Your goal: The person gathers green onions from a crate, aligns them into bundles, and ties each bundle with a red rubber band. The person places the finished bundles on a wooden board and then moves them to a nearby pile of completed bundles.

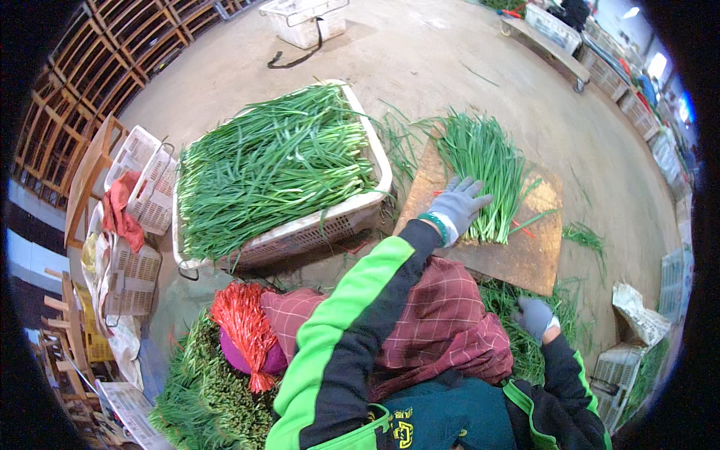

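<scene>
My left hand (458, 203), in a grey glove with a green band at the wrist, lies with fingers spread on the left edge of a bunch of garlic chives (482, 169). This bunch rests on a worn board (529, 259), with its pale cut ends towards me. A red tie strip (524, 229) shows beside the stalks. Lower right, my gloved right hand (534, 316) is curled over loose chives (523, 351) below the board; whether it grips any is hidden. A white plastic crate (382, 169) to the left is heaped with chives (275, 169).
A bundle of red plastic strips (250, 326) lies on a purple object (236, 354) above stacked chive bunches (208, 388). Stacked crates (132, 275) and wooden frames stand left. An empty-looking crate (304, 25) with a black strap sits ahead; a low trolley (545, 45) is far right.
</scene>
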The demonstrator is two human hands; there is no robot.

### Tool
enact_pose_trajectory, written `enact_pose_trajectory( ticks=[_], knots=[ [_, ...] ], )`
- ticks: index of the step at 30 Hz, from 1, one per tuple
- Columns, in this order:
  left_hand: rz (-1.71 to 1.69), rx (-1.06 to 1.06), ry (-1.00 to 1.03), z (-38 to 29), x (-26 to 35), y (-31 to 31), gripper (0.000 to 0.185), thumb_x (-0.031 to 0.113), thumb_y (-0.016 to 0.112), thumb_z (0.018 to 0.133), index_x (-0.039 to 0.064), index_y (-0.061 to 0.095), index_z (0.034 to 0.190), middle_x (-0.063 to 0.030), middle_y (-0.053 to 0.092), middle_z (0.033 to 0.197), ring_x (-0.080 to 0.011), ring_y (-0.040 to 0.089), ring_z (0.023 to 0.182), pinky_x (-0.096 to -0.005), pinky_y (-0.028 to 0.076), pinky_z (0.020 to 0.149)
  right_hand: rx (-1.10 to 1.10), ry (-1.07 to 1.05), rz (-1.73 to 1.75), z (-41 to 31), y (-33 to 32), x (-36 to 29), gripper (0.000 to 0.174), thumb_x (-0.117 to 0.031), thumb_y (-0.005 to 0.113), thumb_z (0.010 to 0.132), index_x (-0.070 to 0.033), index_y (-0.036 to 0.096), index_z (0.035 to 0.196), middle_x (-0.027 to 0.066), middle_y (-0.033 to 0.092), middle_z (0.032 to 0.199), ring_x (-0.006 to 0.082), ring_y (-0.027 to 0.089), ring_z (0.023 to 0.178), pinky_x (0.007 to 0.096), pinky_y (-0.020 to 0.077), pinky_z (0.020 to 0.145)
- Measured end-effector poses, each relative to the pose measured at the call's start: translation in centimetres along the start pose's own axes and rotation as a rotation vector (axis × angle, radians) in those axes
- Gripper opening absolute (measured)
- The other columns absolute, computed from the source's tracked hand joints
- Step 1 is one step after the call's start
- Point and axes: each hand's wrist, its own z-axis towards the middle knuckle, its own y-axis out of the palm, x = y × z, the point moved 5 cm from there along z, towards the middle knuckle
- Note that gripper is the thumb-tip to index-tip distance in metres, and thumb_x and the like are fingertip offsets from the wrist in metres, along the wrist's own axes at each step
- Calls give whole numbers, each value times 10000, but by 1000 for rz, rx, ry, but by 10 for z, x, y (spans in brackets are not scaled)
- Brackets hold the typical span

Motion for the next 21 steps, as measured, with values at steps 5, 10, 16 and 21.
enact_pose_trajectory(
  ticks=[5, 10, 16, 21],
  knots=[
    [239, -80, -187, -80, -33, -91, 315, 274, 608, 897, 120, 646, 1169, -132, 577, 1260, -331, 521, 1224, -489, 364, 1088, 282, -346, 166, 108, -144, -144, 355, -308, 702, 855, -46, 633, 1085, 224, 683, 969, 407, 667, 896, 481, 527, 753],
    [169, -238, -808, -174, -77, -143, 309, 350, 603, 922, 106, 690, 1091, -157, 705, 1052, -345, 653, 1041, -449, 473, 977, 416, -671, 123, 188, -185, -295, 476, -312, 710, 846, -65, 579, 1231, 203, 655, 1067, 401, 642, 973, 442, 527, 819],
    [173, 261, -1207, -279, -131, -235, 253, 274, 572, 915, 88, 693, 1037, -171, 712, 1013, -379, 674, 964, -479, 531, 840, 515, -790, 195, 235, -176, -413, 314, -286, 715, 831, -61, 647, 1039, 176, 683, 918, 402, 667, 869, 477, 536, 782],
    [148, 448, -1325, -318, -149, -248, 253, 280, 583, 913, 91, 700, 1035, -176, 713, 1021, -380, 677, 960, -477, 531, 826, 471, -712, 28, 282, -156, -481, 250, -290, 687, 861, -75, 671, 988, 157, 689, 892, 381, 677, 833, 483, 534, 732]
  ],
)
